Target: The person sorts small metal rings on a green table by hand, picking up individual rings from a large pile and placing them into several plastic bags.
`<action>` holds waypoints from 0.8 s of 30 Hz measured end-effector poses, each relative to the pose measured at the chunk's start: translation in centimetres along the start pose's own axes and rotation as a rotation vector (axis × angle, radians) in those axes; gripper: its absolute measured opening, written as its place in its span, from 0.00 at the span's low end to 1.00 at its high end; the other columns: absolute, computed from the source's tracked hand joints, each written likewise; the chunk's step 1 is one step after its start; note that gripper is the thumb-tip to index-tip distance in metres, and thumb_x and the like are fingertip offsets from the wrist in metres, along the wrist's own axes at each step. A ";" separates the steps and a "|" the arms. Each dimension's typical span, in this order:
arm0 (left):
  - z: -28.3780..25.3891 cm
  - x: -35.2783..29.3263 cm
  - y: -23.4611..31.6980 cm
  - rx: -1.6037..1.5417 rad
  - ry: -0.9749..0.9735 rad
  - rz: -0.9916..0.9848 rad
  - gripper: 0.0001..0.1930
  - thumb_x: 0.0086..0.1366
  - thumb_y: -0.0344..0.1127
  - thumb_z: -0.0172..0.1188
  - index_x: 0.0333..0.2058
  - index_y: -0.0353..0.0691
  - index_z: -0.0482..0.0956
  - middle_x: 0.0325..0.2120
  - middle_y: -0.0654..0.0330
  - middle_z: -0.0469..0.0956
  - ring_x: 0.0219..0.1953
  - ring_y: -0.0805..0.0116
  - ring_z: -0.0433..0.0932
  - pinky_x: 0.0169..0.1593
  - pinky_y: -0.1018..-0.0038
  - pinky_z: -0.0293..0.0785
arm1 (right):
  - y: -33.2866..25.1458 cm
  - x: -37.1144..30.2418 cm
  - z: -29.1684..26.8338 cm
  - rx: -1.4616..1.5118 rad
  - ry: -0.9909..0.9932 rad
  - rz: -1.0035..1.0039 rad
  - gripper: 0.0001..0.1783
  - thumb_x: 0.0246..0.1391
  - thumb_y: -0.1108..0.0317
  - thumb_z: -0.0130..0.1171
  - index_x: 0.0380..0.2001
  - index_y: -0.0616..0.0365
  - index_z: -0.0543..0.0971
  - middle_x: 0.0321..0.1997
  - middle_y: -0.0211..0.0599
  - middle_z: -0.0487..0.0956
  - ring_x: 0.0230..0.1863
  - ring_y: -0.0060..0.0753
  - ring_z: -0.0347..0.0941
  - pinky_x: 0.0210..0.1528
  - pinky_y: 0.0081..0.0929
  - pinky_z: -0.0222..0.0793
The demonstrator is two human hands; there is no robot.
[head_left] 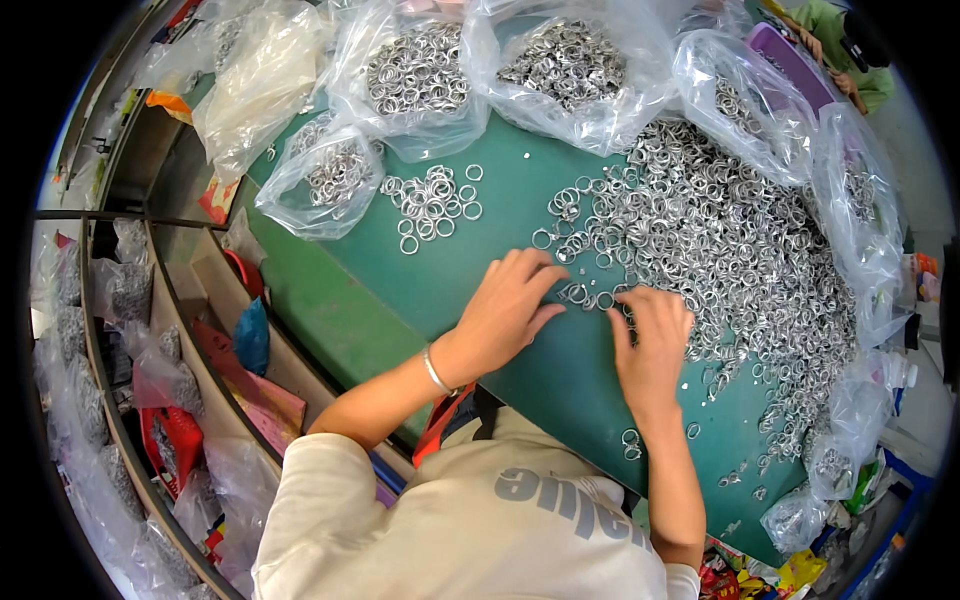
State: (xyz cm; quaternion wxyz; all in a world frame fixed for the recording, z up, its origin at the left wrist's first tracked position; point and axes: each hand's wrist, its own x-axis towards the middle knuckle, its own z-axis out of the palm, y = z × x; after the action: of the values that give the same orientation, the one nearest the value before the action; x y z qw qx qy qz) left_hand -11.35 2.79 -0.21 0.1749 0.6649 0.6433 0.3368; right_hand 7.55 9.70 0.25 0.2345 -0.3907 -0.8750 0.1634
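My left hand [507, 305] hovers over the green tabletop [500, 375], its fingers and thumb apart with nothing seen between them. A few silver-coloured metal rings [575, 293] lie just off its thumb tip. To the right, my right hand [652, 335] has its thumb and index fingertips close together at a ring [605, 300], by the left edge of a large heap of rings [740, 230]. Its other fingers rest against the heap. Beyond my left hand a small separate group of rings [436, 203] lies spread on the table.
Clear plastic bags full of rings [415, 75] line the far side, including a smaller open bag [325, 185] at left. More bags [860, 230] edge the heap at right. Shelves with bagged pieces [130, 290] stand left. Another person [840, 50] is at far right.
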 end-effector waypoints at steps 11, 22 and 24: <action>0.1 1.5 -2.2 0.064 0.164 0.002 0.09 0.53 0.24 0.62 0.35 0.38 0.76 0.38 0.56 0.71 0.39 0.54 0.70 0.41 0.65 0.66 | -0.9 -0.6 -0.5 0.016 -0.058 -0.004 0.16 0.43 0.70 0.66 0.38 0.61 0.77 0.40 0.36 0.73 0.44 0.39 0.67 0.45 0.35 0.59; -1.0 0.1 -1.7 0.063 -0.255 0.118 0.06 0.55 0.27 0.61 0.33 0.39 0.75 0.38 0.59 0.70 0.40 0.59 0.68 0.42 0.68 0.63 | -1.7 -1.6 1.2 0.310 -0.142 -0.134 0.12 0.45 0.74 0.63 0.36 0.63 0.79 0.35 0.39 0.75 0.39 0.40 0.69 0.40 0.35 0.64; -2.0 -1.2 -1.4 0.021 -0.291 0.055 0.06 0.56 0.26 0.60 0.33 0.39 0.75 0.38 0.59 0.70 0.40 0.59 0.68 0.43 0.68 0.64 | -0.5 0.3 0.9 0.236 -0.016 -0.028 0.09 0.47 0.75 0.62 0.35 0.63 0.79 0.34 0.40 0.74 0.38 0.42 0.69 0.40 0.36 0.64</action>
State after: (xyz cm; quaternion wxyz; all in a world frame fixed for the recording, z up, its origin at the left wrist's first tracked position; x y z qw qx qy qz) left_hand -13.70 1.39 0.03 0.2502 0.7260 0.5960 0.2347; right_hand 6.55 9.54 -0.21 0.2741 -0.3468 -0.8569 0.2652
